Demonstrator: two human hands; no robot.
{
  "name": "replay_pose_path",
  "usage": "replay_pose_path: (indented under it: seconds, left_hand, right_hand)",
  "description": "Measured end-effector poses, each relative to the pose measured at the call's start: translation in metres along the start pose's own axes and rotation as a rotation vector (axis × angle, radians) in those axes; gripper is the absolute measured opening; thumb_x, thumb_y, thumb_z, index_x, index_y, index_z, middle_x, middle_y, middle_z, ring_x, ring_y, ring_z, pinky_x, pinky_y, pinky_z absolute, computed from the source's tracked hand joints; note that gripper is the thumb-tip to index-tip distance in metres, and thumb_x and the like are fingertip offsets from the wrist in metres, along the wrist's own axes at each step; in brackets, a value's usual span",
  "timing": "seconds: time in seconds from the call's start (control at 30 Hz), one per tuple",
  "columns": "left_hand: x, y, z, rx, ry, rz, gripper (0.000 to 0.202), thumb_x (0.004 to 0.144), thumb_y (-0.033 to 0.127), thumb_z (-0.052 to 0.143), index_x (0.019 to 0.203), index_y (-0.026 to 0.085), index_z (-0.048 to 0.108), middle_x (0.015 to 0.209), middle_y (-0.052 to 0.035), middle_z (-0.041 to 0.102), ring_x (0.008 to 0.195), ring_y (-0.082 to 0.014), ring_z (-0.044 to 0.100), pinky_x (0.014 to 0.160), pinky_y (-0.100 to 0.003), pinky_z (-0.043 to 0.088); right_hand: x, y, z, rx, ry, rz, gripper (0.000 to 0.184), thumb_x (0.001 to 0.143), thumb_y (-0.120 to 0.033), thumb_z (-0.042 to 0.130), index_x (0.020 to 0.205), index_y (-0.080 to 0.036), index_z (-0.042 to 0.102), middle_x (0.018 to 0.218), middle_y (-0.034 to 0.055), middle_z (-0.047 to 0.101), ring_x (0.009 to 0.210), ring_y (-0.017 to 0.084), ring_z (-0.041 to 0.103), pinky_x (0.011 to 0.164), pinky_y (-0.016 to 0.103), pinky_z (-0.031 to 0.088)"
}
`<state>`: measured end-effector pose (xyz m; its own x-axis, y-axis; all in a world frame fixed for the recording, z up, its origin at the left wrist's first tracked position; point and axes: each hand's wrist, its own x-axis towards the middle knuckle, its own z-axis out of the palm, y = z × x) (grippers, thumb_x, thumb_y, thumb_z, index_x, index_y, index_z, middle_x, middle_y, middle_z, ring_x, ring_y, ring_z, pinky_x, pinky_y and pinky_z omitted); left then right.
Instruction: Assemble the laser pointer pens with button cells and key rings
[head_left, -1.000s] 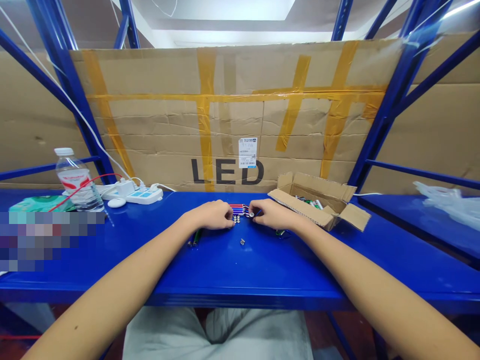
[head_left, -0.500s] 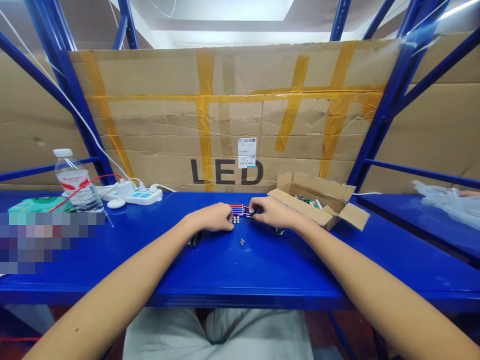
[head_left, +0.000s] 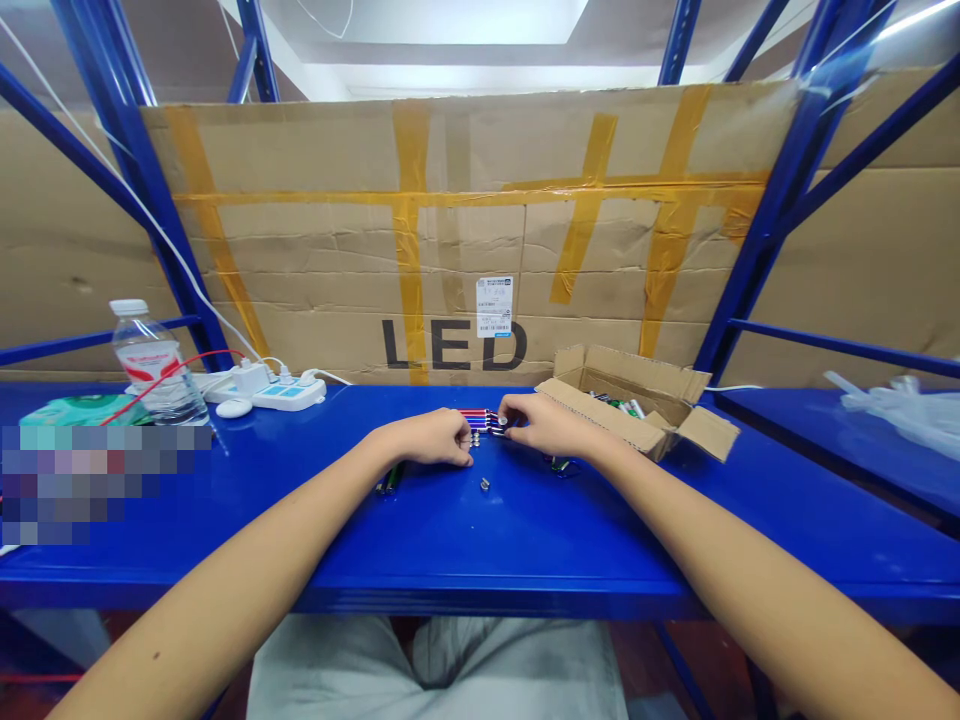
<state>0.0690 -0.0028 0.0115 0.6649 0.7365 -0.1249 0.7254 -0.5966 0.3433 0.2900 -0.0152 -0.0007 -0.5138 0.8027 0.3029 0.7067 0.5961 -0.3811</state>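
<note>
A row of slim, shiny tubes [head_left: 475, 417], red, purple and blue with silver ends, lies between my hands on the blue table. At the tubes' left end is my left hand [head_left: 435, 437], fingers curled down beside several small silver pieces [head_left: 475, 440]; what its fingertips hold is hidden. My right hand [head_left: 546, 423] is closed at the right end, thumb and fingers pinching around a small part with a round silver end [head_left: 502, 422]. Nearer to me lies a single small silver piece [head_left: 485, 484]. Dark green tubes [head_left: 389, 479] rest beneath my left wrist.
An open cardboard box [head_left: 600, 412] with several small tubes inside stands right of my right hand. Small green items [head_left: 562, 466] lie under that wrist. At the left are a water bottle [head_left: 154, 365] and a white power strip [head_left: 289, 391]. A clear plastic bag [head_left: 904, 412] lies far right.
My left hand has shifted slightly right and down, over some of the small silver pieces. My right hand stays at the tubes' right end.
</note>
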Motion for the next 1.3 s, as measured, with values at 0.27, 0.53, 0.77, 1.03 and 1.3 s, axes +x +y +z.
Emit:
replay_pose_path:
  seconds: [0.27,0.53,0.77,1.03,1.3]
  left_hand:
    - [-0.002,0.004,-0.001,0.096,0.169,0.149,0.013,0.081,0.027,0.059,0.075,0.017,0.066,0.068,0.0002,0.065,0.061,-0.0125,0.054,0.057,-0.024,0.035]
    - [0.004,0.012,0.007,0.063,0.579,0.407,0.012,0.090,0.025,0.058,0.092,0.018,0.068,0.087,-0.0026,0.073,0.076,-0.0138,0.064,0.069,-0.024,0.042]
    - [0.009,0.004,0.014,0.179,0.662,0.471,0.016,0.091,0.023,0.057,0.101,0.020,0.068,0.092,-0.0032,0.074,0.081,-0.0157,0.067,0.072,-0.025,0.046]
    - [-0.006,0.007,-0.007,0.278,0.558,0.295,0.022,0.089,0.025,0.049,0.097,0.021,0.069,0.090,-0.0039,0.073,0.080,-0.0173,0.065,0.071,-0.027,0.045]
    - [-0.018,0.000,-0.018,0.273,-0.012,-0.022,0.026,0.074,0.022,0.057,0.096,0.022,0.071,0.091,-0.0056,0.072,0.073,-0.0175,0.061,0.059,-0.024,0.040]
  right_hand:
    - [0.000,-0.001,0.001,0.032,0.000,-0.008,0.014,0.074,-0.007,0.055,0.083,-0.018,0.058,0.083,0.0027,0.065,0.075,0.016,0.056,0.067,0.026,0.041]
    - [0.001,-0.002,0.007,0.196,-0.016,-0.014,0.012,0.074,-0.011,0.058,0.084,-0.017,0.058,0.084,0.0022,0.065,0.078,0.017,0.057,0.070,0.028,0.042]
    - [0.008,0.005,0.011,0.520,-0.001,-0.027,0.012,0.074,-0.020,0.062,0.085,-0.018,0.057,0.079,0.0018,0.066,0.075,0.017,0.060,0.071,0.030,0.046]
    - [0.004,0.002,0.005,0.244,0.086,-0.040,0.011,0.075,-0.012,0.058,0.083,-0.018,0.058,0.081,0.0015,0.064,0.078,0.017,0.059,0.072,0.030,0.044]
    - [0.001,-0.003,0.004,0.076,0.056,-0.070,0.012,0.077,-0.008,0.057,0.084,-0.018,0.058,0.085,0.0027,0.065,0.077,0.016,0.057,0.071,0.029,0.042]
